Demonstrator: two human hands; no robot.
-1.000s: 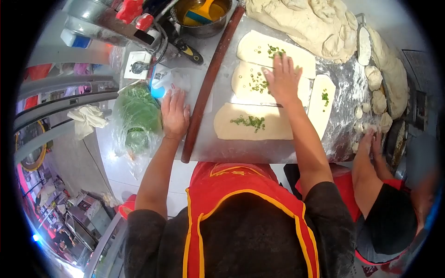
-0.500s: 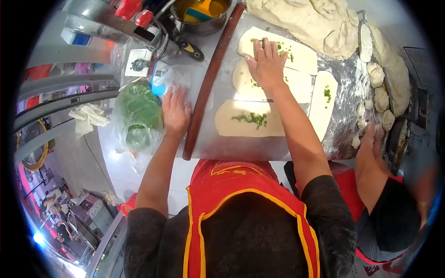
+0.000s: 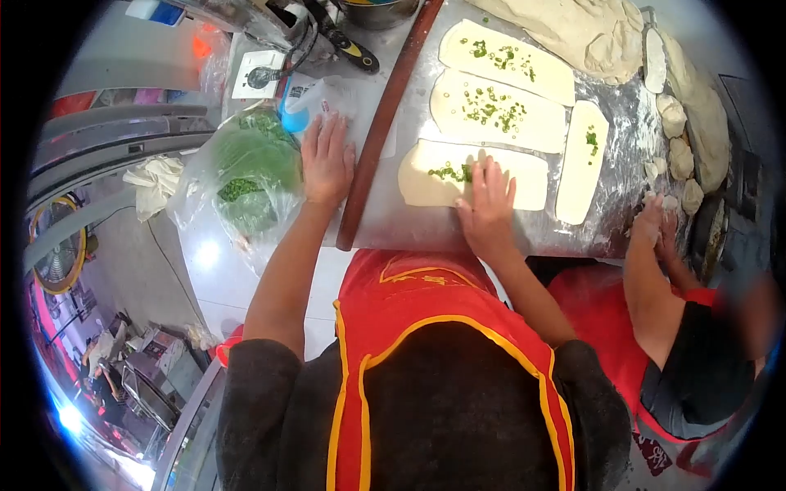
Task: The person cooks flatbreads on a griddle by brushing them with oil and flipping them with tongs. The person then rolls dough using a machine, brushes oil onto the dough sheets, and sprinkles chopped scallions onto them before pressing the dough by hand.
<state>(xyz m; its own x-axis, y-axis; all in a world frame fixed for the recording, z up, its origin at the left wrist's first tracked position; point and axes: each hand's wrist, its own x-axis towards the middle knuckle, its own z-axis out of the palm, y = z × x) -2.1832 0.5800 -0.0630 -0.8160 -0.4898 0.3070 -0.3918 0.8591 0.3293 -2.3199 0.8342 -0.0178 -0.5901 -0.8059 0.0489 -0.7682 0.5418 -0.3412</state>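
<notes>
My right hand (image 3: 489,204) lies with its fingers spread on the nearest flat dough sheet (image 3: 426,180), fingertips at the chopped green onion (image 3: 450,172). Beyond it are a middle dough sheet (image 3: 450,102) and a far dough sheet (image 3: 557,78), both dotted with green onion. A narrower dough sheet (image 3: 577,184) lies to the right with a small heap of green bits. My left hand (image 3: 328,164) rests flat, fingers slightly apart, between the brown rolling pin (image 3: 385,123) and a clear plastic bag of greens (image 3: 258,176).
A large dough mass (image 3: 573,33) lies at the back. Small dough pieces (image 3: 680,158) line the right side, near a co-worker's hands (image 3: 652,221). A metal bowl (image 3: 377,12), a socket (image 3: 259,75) and a black-yellow tool (image 3: 352,51) are at the back left.
My right hand has moved from the far and middle sheets to the nearest one. Green onion on the far sheets is more spread out. The view has shifted, and the left hand stays beside the rolling pin.
</notes>
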